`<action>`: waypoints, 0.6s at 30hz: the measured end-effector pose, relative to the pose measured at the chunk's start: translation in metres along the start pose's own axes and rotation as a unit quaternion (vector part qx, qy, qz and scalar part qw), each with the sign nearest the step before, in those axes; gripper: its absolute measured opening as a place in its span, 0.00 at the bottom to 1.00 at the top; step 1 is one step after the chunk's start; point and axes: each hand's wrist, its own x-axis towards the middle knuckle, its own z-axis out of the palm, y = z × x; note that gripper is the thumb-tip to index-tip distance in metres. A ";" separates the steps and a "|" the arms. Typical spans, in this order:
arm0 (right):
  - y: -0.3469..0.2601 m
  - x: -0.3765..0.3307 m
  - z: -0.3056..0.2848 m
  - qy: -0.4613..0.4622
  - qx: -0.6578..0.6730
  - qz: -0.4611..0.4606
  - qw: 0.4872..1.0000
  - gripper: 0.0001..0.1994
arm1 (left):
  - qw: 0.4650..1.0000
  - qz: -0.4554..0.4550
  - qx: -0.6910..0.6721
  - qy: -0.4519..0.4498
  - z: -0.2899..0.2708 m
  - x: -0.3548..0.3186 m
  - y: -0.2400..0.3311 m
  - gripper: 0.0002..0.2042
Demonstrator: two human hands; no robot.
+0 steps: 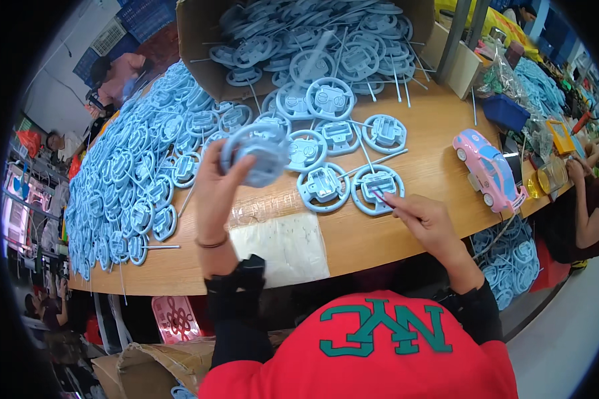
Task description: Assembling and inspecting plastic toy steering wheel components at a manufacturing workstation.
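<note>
My left hand [223,179] is closed on a light-blue toy steering wheel [258,154], raised above the table and smeared by motion. Whether it is one wheel or two stacked cannot be told. My right hand [429,229] pinches a thin dark stick-like tool [383,198], whose exact kind is unclear. The tool's tip is over a steering wheel [377,206] that lies with its hollow centre facing up. Beside that one rests another upturned steering wheel [322,205]. Several more wheels, some with thin rods, lie just beyond.
A large heap of steering wheels [133,153] covers the table's left side. Behind stands a cardboard box [196,50] full of them. A pink toy car [487,169] sits at right, and a whitish sheet [279,249] lies near the front edge. Other people work at both sides.
</note>
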 end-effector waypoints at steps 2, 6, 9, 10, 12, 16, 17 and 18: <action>-0.018 0.009 0.008 -0.025 -0.053 -0.036 0.998 0.19 | 0.983 -0.055 -0.169 -0.046 0.043 -0.008 -0.006 0.14; -0.024 0.015 0.012 -0.037 -0.179 -0.036 0.983 0.19 | 0.938 -0.202 -0.259 -0.114 0.106 -0.031 -0.029 0.13; -0.015 0.014 0.010 -0.048 -0.190 -0.018 0.980 0.18 | 0.907 -0.225 -0.328 -0.136 0.123 -0.040 -0.039 0.12; -0.013 0.014 0.010 -0.040 -0.184 -0.022 0.982 0.18 | 0.904 -0.227 -0.332 -0.143 0.125 -0.039 -0.041 0.12; -0.010 0.014 0.012 -0.027 -0.172 -0.031 0.984 0.18 | 0.899 -0.242 -0.339 -0.137 0.129 -0.040 -0.042 0.11; -0.007 0.015 0.015 -0.006 -0.166 -0.024 0.986 0.17 | 0.890 -0.271 -0.353 -0.098 0.135 -0.043 -0.039 0.11; -0.006 0.015 0.017 0.000 -0.161 -0.022 0.987 0.17 | 0.887 -0.275 -0.358 -0.095 0.137 -0.043 -0.039 0.11; -0.005 0.015 0.019 0.005 -0.156 -0.021 0.988 0.17 | 0.886 -0.274 -0.361 -0.094 0.136 -0.043 -0.041 0.11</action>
